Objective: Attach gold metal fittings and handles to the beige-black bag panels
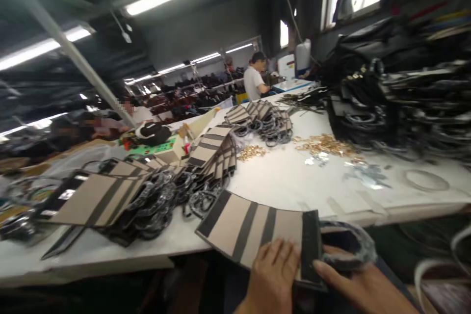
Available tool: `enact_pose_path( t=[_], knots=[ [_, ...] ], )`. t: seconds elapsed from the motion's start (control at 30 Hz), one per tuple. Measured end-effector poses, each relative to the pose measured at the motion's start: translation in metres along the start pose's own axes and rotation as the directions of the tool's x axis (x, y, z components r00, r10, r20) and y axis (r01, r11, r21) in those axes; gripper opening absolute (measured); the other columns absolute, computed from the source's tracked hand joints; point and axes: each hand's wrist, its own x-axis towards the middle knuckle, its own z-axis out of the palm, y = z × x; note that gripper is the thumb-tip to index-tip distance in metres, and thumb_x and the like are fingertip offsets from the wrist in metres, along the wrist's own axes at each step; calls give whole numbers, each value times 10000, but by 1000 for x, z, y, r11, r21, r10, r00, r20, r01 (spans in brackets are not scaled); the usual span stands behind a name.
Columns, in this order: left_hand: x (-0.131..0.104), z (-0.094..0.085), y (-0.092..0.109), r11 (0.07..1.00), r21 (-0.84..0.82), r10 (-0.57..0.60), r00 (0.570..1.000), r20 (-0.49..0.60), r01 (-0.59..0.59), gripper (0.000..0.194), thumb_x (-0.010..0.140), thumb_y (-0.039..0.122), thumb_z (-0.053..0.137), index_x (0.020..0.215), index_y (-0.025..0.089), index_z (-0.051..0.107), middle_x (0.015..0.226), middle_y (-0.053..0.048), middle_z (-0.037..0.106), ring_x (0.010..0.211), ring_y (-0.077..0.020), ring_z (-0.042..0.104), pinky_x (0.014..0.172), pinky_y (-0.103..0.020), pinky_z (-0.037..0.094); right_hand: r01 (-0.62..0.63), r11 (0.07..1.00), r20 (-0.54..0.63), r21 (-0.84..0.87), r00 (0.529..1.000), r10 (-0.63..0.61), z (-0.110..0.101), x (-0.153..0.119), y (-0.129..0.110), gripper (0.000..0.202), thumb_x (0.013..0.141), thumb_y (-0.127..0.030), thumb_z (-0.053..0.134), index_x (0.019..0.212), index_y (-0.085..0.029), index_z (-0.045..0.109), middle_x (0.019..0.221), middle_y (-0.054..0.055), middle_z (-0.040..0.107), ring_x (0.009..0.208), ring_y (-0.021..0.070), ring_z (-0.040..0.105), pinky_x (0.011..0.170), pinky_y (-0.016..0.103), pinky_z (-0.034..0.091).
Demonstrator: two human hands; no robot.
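Observation:
A beige and black striped bag panel (257,223) lies tilted over the front edge of the white table. A loop handle wrapped in clear plastic (362,243) sticks out from its right end. My left hand (274,274) rests on the panel's face, its fingers stretched out flat. My right hand (349,279) grips the panel's right edge beside the handle. Its thumb lies on the dark end strip, and its other fingers are hidden. Left of this panel, more striped panels (97,198) with wrapped handles lie heaped on the table.
Beyond the hands, the white table (279,186) bears gold-coloured metal pieces (326,146), silvery pieces (368,176) and another panel pile (263,120). Dark bags or material (390,98) are stacked at right. A green-topped box (162,147) stands left. A person (253,78) works farther back.

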Motion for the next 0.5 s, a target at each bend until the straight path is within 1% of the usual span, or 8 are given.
enact_pose_path(
  t=[0.03, 0.1, 0.17, 0.2, 0.27, 0.33, 0.4, 0.5],
  knots=[
    [-1, -1, 1, 999, -34, -2, 999, 42, 4, 455, 1063, 316, 401, 1400, 179, 674, 1553, 25, 560, 1364, -210, 612, 1030, -343, 552, -28, 1000, 5, -1, 1000, 28, 4, -5, 3, 512, 886, -635, 705, 1228, -270, 817, 1373, 86, 733, 1348, 384, 621, 1228, 481, 436],
    [-1, -1, 5, 998, -62, 4, 994, 112, 3, 460, 1057, 269, 396, 1427, 177, 653, 1565, 19, 553, 1396, -219, 580, 1049, -350, 517, -81, 997, -42, 2, 996, 81, 11, -11, 9, 556, 891, -647, 700, 1279, -260, 793, 1458, 97, 676, 1399, 386, 574, 1252, 511, 391],
    [1, 0, 11, 998, -56, 13, 981, 192, -2, 467, 1041, 224, 409, 1444, 186, 641, 1576, 16, 545, 1407, -229, 566, 1057, -361, 498, -120, 992, -96, 41, 988, 124, 15, -14, 14, 573, 869, -652, 728, 1267, -245, 796, 1436, 112, 690, 1371, 393, 594, 1240, 527, 398],
    [2, 1, 14, 999, -52, 19, 973, 231, -8, 476, 1030, 207, 421, 1456, 190, 632, 1581, 14, 542, 1407, -233, 565, 1057, -366, 495, -131, 988, -87, 80, 987, 138, 15, -16, 16, 571, 874, -651, 727, 1255, -232, 799, 1402, 120, 711, 1343, 391, 615, 1229, 526, 410],
    [5, 4, 20, 998, -55, 26, 958, 287, -11, 504, 1007, 186, 449, 1485, 189, 605, 1590, 3, 535, 1410, -242, 561, 1058, -378, 495, -135, 974, -30, 183, 989, 143, 13, -17, 16, 550, 908, -643, 694, 1219, -203, 807, 1338, 131, 746, 1299, 379, 648, 1214, 507, 427],
    [6, 6, 26, 996, -83, 15, 952, 305, 11, 526, 1002, 191, 469, 1518, 173, 569, 1598, -14, 529, 1423, -252, 548, 1065, -388, 500, -133, 950, 0, 282, 990, 139, 12, -17, 13, 525, 923, -629, 678, 1165, -185, 819, 1304, 134, 761, 1275, 373, 663, 1205, 492, 436],
    [7, 5, 28, 988, -142, -8, 949, 315, 55, 556, 1016, 254, 501, 1562, 148, 508, 1611, -51, 516, 1449, -276, 523, 1096, -411, 499, -140, 924, -2, 355, 989, 150, 11, -16, 8, 498, 899, -611, 709, 1119, -179, 824, 1248, 133, 782, 1220, 374, 691, 1161, 484, 482],
    [11, -7, 17, 937, -329, 10, 935, 355, 115, 735, 1022, 518, 546, 1636, 148, 384, 1637, -127, 477, 1479, -328, 489, 1161, -472, 480, -118, 918, 29, 378, 993, 115, 6, -16, -3, 418, 893, -568, 723, 1026, -185, 822, 1070, 115, 813, 1073, 350, 734, 1024, 437, 576]
  ],
)
